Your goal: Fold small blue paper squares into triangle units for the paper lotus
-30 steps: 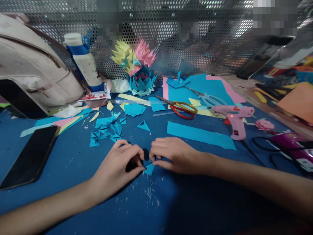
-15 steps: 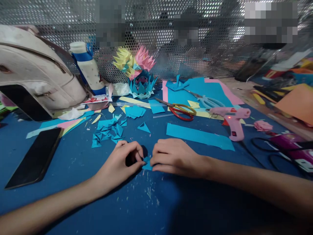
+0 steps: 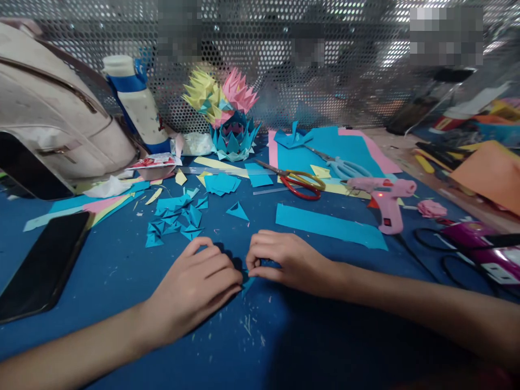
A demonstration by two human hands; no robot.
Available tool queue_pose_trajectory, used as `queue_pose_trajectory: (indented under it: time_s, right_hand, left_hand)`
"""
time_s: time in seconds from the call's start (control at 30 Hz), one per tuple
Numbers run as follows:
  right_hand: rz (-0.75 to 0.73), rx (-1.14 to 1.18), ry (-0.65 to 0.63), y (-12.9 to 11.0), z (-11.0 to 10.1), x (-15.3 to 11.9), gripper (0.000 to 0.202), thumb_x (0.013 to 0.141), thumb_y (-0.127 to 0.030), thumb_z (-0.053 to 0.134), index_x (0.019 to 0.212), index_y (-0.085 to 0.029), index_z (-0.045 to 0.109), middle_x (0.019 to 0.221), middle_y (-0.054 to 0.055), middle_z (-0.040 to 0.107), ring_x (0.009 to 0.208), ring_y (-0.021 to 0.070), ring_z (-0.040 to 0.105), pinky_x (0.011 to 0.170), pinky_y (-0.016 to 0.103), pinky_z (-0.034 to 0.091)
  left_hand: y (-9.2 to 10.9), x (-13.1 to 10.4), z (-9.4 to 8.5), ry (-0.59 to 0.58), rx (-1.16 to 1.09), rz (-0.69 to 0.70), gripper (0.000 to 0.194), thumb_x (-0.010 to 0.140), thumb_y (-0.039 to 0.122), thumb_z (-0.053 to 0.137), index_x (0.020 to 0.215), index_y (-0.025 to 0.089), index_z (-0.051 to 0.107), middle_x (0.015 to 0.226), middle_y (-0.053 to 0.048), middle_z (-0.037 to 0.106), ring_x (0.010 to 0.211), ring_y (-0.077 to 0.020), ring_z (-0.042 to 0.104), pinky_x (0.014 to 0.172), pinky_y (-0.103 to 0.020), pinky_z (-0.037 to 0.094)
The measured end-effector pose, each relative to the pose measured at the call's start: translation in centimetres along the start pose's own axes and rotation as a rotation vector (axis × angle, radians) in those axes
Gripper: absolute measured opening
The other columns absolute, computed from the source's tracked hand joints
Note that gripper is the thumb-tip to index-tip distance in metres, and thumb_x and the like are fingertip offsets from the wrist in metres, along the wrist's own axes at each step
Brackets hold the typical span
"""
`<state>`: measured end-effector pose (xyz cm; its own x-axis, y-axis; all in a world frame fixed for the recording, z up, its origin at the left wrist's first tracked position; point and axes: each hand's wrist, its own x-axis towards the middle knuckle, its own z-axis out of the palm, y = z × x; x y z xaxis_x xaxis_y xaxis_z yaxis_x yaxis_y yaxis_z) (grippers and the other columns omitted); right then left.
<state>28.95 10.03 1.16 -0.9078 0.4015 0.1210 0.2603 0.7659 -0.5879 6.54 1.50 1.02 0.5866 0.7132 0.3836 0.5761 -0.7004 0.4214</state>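
Between my fingertips, just above the blue tabletop, is a small blue piece of paper [image 3: 247,284], mostly hidden. My left hand [image 3: 199,290] is closed with its fingertips on the paper's left side. My right hand [image 3: 286,260] pinches the paper from the right, thumb against fingers. Beyond my left hand lies a pile of folded blue paper pieces [image 3: 174,216]. A single folded blue triangle [image 3: 238,211] rests just past my hands. A long blue paper strip [image 3: 329,226] lies beyond my right hand.
Red-and-yellow-handled scissors [image 3: 303,183], light-blue scissors [image 3: 345,167] and a pink glue gun [image 3: 388,200] lie farther back. Folded paper flowers [image 3: 233,138] stand by the perforated metal panel. At left are a phone [image 3: 44,265], a bottle [image 3: 138,105] and a backpack [image 3: 69,119].
My left hand has turned palm-down over the paper, its fingers now more closed together. The right hand has shifted slightly left, and less of the paper shows. The view has moved a little.
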Motion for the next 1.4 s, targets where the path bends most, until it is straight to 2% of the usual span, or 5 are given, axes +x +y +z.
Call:
queue_pose_trajectory:
  time_s: [0.13,0.4,0.8,0.97,1.4]
  right_hand:
    - [0.046,0.026,-0.022,-0.1,0.0,0.2,0.009,0.091,-0.025,0.067,0.087,-0.019,0.063,0.090,-0.001,0.063,0.087,0.0124,0.057,0.075,0.023,0.039]
    - [0.050,0.108,-0.018,0.4,-0.3,0.2,0.009,0.094,-0.027,0.064,0.089,-0.020,0.068,0.090,0.000,0.066,0.086,0.0125,0.059,0.074,0.023,0.041]
    - [-0.323,-0.192,0.061,1.6,-0.6,0.0,0.023,0.103,-0.030,0.045,0.096,-0.017,0.064,0.095,0.003,0.068,0.082,0.0132,0.058,0.072,0.026,0.044]
    - [-0.507,-0.405,0.012,1.6,-1.4,0.1,0.027,0.104,-0.013,0.036,0.103,-0.018,0.063,0.098,0.003,0.069,0.085,0.0124,0.060,0.075,0.028,0.046]
    - [-0.512,-0.522,-0.085,-0.3,-2.4,-0.1,0.021,0.101,-0.016,0.046,0.089,-0.017,0.064,0.083,0.002,0.063,0.074,0.0159,0.048,0.060,0.035,0.031]
  left_hand:
    - [0.1,-0.6,0.3,0.057,0.175,0.155,0.016,0.101,0.015,0.052,0.103,0.017,0.067,0.086,-0.001,0.068,0.077,-0.0163,0.050,0.089,-0.036,0.033]
    - [-0.1,-0.7,0.5,0.063,0.235,0.165,0.017,0.100,0.017,0.053,0.100,0.018,0.070,0.084,-0.002,0.068,0.075,-0.0169,0.050,0.087,-0.037,0.036]
    - [0.3,-1.5,1.2,0.073,0.223,0.195,0.019,0.101,0.015,0.052,0.106,0.011,0.070,0.111,-0.005,0.073,0.100,-0.0196,0.059,0.104,-0.039,0.033]
    - [0.6,-1.9,1.3,0.027,0.245,0.205,0.017,0.099,0.014,0.055,0.104,0.012,0.071,0.120,-0.004,0.070,0.107,-0.0219,0.058,0.109,-0.041,0.030]
    - [2.0,-1.4,0.8,0.032,0.348,0.230,0.030,0.105,0.024,0.044,0.109,0.012,0.071,0.114,-0.005,0.074,0.098,-0.0200,0.066,0.099,-0.037,0.040]
